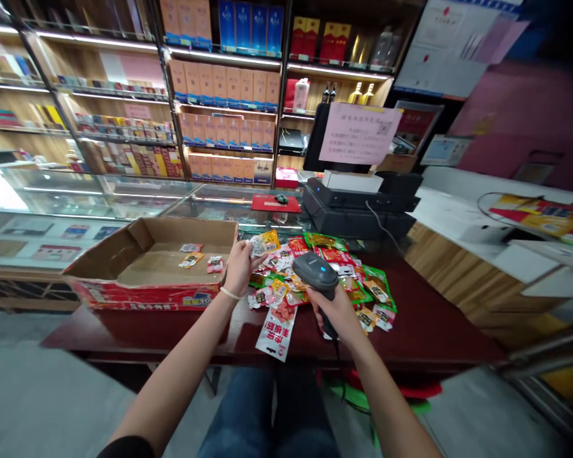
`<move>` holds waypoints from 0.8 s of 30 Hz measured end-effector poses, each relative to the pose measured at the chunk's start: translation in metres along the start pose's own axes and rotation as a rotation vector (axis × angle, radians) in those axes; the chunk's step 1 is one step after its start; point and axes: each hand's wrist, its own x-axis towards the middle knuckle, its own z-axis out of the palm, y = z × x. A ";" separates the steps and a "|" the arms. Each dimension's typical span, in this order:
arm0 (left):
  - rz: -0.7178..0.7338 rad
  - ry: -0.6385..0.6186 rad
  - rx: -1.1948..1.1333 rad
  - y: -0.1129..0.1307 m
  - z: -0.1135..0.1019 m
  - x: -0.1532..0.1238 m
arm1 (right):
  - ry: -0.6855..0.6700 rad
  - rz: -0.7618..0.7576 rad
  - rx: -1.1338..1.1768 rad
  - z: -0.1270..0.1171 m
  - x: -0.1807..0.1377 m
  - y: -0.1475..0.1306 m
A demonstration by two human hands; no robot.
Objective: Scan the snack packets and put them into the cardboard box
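Observation:
Pinched in my left hand is a small snack packet, orange and silvery white, held up at the near right corner of a cardboard box. My right hand wraps round the handle of a black barcode scanner, its head pointing left and away toward the packet. Beneath and around the scanner spreads a pile of snack packets in red, green, orange and white. A larger white and red packet lies at the table's front edge. Inside the box are several small packets.
The dark red table carries box and pile. Behind stand a glass counter, a red mat with a mouse, and a black register below a screen with a pink notice. A green and red stool sits underneath.

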 end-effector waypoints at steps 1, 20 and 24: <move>-0.007 -0.010 -0.004 -0.007 0.005 -0.003 | 0.009 0.001 -0.008 -0.006 -0.006 0.003; 0.140 -0.310 0.865 -0.087 0.024 -0.070 | 0.216 0.145 -0.010 -0.079 -0.053 0.041; 0.267 -0.636 1.452 -0.106 0.022 -0.106 | 0.220 0.125 -0.021 -0.088 -0.061 0.045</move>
